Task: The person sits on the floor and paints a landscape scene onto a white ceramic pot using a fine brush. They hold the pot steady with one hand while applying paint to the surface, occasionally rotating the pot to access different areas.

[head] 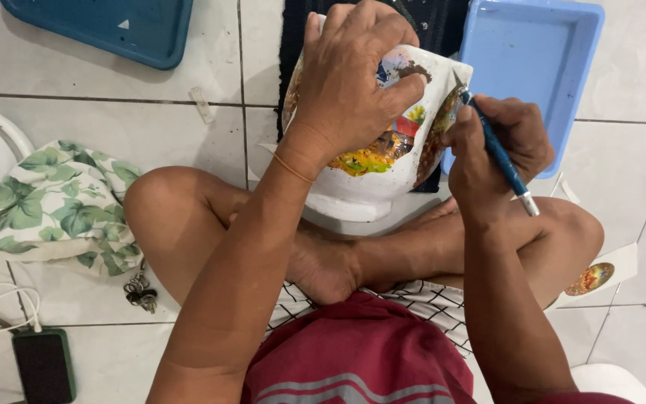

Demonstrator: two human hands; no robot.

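I sit cross-legged on the pale tiled floor [151, 127], and the largest thing near me is the light blue rectangular plastic tray [540, 52] at two o'clock, with a darker teal plastic tray [114, 26] at eleven o'clock and a leaf-printed green and white cloth [61, 206] at nine. Straight ahead at twelve o'clock, resting above my crossed ankles, sits the white glazed ceramic bowl with bright painted pictures on its side [371, 183]. It looks to me heavy, rigid, slick-glazed and breakable, so I judge it safest gripped wide across the rim or cradled under its thick base, never by the decorated patch. My left hand [349, 78] lies spread over the top, fingers curled around the far rim and palm pressing down to steady it. My right hand [499, 153], at one o'clock, pinches a slim blue-handled craft knife with a silver end [499, 153] like a pen, its tip touching the bowl's right side.
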